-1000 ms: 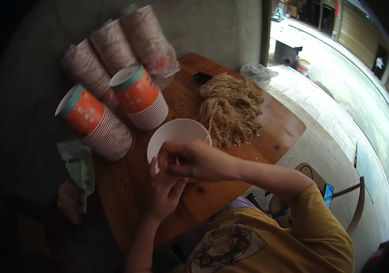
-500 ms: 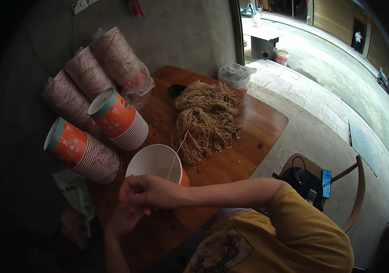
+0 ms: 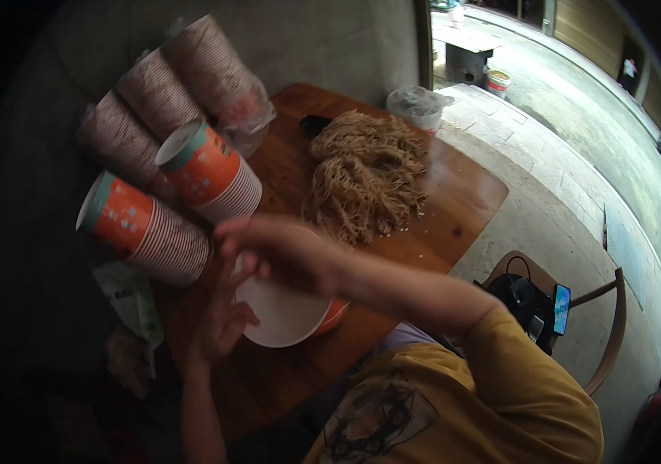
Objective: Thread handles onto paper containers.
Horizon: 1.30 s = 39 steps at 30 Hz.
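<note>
A large white-lined paper bucket (image 3: 288, 317) with an orange outside stands at the near side of the wooden table, tilted toward me. My right hand (image 3: 280, 251) is over its far rim, smeared by motion, so its fingers do not show whether they hold anything. Beside the bucket's left edge, my left hand (image 3: 226, 321) has thumb and fingers apart, with nothing visible in it. Beyond the bucket lies a heap of tan, stringy strands (image 3: 365, 174), like dried noodles or cord; a few small pale crumbs are scattered near it.
Two stacks of orange and teal paper buckets (image 3: 214, 174) (image 3: 145, 228) stand left, before plastic-wrapped stacks (image 3: 156, 93) by the wall. A lidless-looking tub with a plastic bag (image 3: 419, 108) is past the table's far edge. A chair (image 3: 609, 332) holds a phone (image 3: 562, 309) and black bag.
My hands were together at the near rim with a thin strand running to them; now they are apart, the right farther away. The strand no longer shows, and the bucket has come nearer.
</note>
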{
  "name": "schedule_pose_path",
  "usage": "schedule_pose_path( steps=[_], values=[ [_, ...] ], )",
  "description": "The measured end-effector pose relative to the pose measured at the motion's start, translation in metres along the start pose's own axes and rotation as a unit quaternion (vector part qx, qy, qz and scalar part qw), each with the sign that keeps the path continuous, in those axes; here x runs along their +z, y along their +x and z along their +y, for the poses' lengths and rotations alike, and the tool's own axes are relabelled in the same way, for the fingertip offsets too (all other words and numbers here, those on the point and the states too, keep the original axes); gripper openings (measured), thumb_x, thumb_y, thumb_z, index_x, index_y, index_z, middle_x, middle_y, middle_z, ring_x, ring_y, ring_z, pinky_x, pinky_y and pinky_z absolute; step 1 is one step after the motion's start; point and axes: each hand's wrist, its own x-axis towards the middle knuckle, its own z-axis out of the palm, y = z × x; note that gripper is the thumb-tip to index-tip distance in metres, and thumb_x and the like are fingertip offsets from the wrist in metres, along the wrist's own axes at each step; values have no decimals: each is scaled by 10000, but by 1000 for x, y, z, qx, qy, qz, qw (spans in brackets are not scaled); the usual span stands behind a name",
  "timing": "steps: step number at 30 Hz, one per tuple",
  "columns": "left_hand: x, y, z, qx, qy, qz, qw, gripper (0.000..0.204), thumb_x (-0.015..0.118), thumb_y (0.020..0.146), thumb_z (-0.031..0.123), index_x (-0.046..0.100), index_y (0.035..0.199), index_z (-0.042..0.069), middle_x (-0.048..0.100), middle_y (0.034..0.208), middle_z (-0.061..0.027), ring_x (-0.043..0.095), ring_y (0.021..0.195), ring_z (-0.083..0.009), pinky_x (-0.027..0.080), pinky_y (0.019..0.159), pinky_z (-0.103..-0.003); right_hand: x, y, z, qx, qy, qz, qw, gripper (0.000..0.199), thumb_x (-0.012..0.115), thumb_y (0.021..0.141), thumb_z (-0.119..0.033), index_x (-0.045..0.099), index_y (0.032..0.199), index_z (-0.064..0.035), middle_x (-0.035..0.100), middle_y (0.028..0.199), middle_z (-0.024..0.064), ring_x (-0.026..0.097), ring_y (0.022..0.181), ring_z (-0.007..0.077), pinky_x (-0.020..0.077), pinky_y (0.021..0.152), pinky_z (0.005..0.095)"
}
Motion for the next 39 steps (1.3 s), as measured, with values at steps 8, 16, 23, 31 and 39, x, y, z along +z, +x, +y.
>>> schedule_pose_path(
  steps=[8,16,23,31,39],
  values=[
    [-18,17,6,105,259,-4,960,209,423,672,24,608,757,-21,425,1408,-185,166,1426,-371,194,1140,-467,-79,-66,-86,-121,-78,45,989,390,444,970,-173,436,1317,6,581,1250,129,649,970,220,566,812,307],
    [-28,33,3,138,332,0,933,390,436,694,-57,559,1057,9,480,1342,-194,313,1369,-376,284,1107,-454,-130,-116,-96,-151,-64,4,986,336,362,1001,-177,426,1277,5,495,1338,187,608,1085,263,533,885,332],
    [13,21,55,104,305,211,923,372,483,780,4,541,1147,-17,517,1232,-157,488,1169,-281,382,1005,-396,-88,-119,-66,-152,-87,-41,984,442,316,1023,-337,433,1291,-6,483,1346,212,541,1187,297,466,987,370],
    [155,55,115,-35,-223,196,954,516,616,889,69,296,1291,19,476,1184,-126,526,1027,-177,483,802,-274,-21,-111,-22,-131,-119,-83,981,536,317,1003,-469,410,1274,-16,517,1302,161,478,1227,215,366,1024,354],
    [178,47,107,-213,-189,102,953,207,423,1013,176,539,1101,30,530,703,8,439,523,-31,362,489,-172,-45,-136,-17,-182,-330,44,925,366,449,992,-367,506,1152,-43,622,1147,92,588,1054,152,482,797,285]
  ],
)
